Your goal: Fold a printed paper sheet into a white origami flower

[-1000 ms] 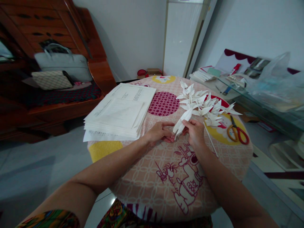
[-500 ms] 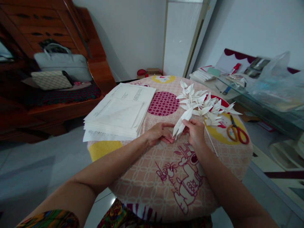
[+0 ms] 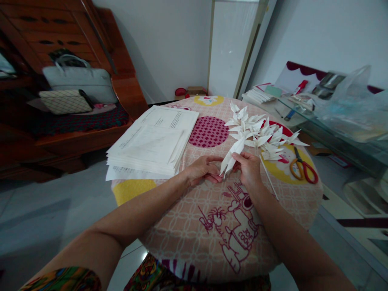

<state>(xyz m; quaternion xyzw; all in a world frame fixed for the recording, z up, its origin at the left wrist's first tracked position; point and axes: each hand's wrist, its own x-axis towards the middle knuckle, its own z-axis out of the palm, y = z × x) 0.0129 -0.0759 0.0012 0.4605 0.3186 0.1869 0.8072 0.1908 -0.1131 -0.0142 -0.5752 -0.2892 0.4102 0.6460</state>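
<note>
Both of my hands meet near the middle of a round table (image 3: 188,226) covered by a pink patterned cloth. My left hand (image 3: 203,169) and my right hand (image 3: 249,167) each pinch the lower end of a folded white paper piece (image 3: 233,154) that points up and away. Just beyond it lies a pile of several similar folded white paper pieces (image 3: 260,135). A thick stack of white printed sheets (image 3: 153,143) lies at the table's left side.
Orange-handled scissors (image 3: 301,169) lie on the table's right part, beside a thin white stick (image 3: 268,178). A glass-topped table (image 3: 333,121) with papers and a plastic bag stands at right. A wooden bench (image 3: 75,121) holding bags is at left.
</note>
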